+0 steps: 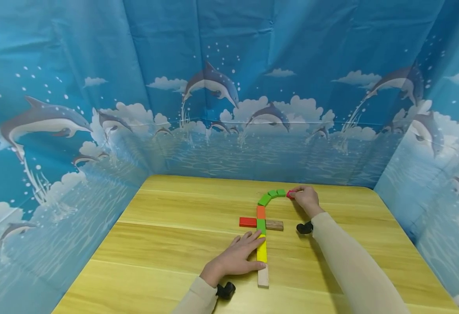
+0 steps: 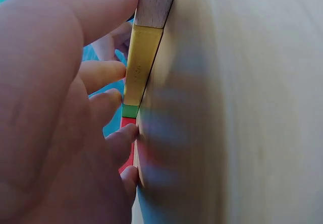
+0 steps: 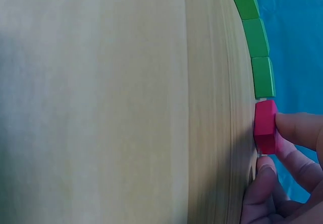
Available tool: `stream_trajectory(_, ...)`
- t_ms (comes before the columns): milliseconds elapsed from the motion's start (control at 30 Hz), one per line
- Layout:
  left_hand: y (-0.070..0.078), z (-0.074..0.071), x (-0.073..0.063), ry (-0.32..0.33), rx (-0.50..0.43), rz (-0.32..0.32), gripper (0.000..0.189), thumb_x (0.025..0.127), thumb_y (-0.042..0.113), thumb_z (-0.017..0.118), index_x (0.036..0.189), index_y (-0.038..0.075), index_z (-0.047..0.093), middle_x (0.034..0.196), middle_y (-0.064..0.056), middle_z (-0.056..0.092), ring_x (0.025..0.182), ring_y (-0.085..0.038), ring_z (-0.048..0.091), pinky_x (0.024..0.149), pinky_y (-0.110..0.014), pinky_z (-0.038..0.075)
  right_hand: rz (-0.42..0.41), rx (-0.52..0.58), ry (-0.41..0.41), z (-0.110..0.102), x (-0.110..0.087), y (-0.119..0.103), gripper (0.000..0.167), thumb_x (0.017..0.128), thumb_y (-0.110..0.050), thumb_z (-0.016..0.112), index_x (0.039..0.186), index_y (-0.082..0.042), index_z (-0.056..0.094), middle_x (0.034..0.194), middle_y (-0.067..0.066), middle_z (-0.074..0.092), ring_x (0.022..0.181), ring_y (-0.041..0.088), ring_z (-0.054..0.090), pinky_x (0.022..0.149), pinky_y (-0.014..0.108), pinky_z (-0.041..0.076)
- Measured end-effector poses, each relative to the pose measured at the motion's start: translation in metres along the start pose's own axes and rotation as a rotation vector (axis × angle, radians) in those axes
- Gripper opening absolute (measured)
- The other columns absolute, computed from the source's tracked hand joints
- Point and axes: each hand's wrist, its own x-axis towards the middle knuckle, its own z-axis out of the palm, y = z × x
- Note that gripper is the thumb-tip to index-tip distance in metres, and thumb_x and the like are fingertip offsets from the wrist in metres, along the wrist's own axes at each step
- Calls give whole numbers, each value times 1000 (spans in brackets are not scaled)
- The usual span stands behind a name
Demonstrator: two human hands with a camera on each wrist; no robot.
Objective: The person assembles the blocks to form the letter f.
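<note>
My right hand [image 1: 307, 199] pinches a small pinkish-red block [image 3: 265, 127] at the far side of the table. Just left of it, with a narrow gap between, a curve of small green blocks [image 3: 262, 77] bends down to an orange block [image 1: 261, 212]. Below the orange one, the line runs straight through a green block [image 1: 261, 225], a yellow block [image 1: 262, 253] and a pale wooden block [image 1: 263, 278]. My left hand [image 1: 235, 257] lies with fingers spread along the line's left side, fingertips at the yellow block and thumb against the pale one.
A red block [image 1: 248, 222] extends left from the straight line's green block, and a brown wooden block [image 1: 274, 225] extends right. Everything lies on a yellow wood-grain table [image 1: 166, 226]. A blue dolphin-print curtain [image 1: 253, 148] hangs behind its far edge and along the sides.
</note>
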Motion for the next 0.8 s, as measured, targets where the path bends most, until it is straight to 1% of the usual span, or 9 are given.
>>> stream_trajectory(133, 0, 1, 0, 13, 37, 5, 74, 101, 59, 49, 161, 22, 28, 168, 0, 12, 154, -28, 9, 119, -58, 13, -3, -11, -3, 1, 0, 2, 33, 99, -28, 64, 120, -3, 68, 126, 23, 60, 105, 38, 57, 82, 47, 51)
stream_trajectory(333, -1, 2, 1, 18, 68, -5, 75, 100, 61, 48, 161, 24, 28, 168, 3, 12, 154, -23, 8, 120, -56, 14, 8, -14, -14, 3, 2, 3, 33, 99, -30, 64, 120, -5, 68, 125, 21, 60, 105, 37, 56, 83, 47, 50)
stream_trajectory(667, 0, 2, -1, 14, 70, -7, 75, 100, 61, 48, 161, 23, 28, 168, 3, 12, 153, -24, 11, 120, -56, 14, 10, -9, -19, 3, 1, 3, 34, 99, -30, 64, 121, -4, 67, 124, 21, 61, 105, 37, 57, 83, 46, 51)
stream_trajectory(800, 0, 1, -1, 14, 52, -4, 74, 101, 59, 49, 161, 22, 28, 168, 2, 12, 153, -25, 12, 120, -56, 13, 9, -9, -18, 2, 0, 2, 34, 99, -29, 63, 121, -3, 67, 124, 22, 60, 105, 38, 56, 83, 46, 50)
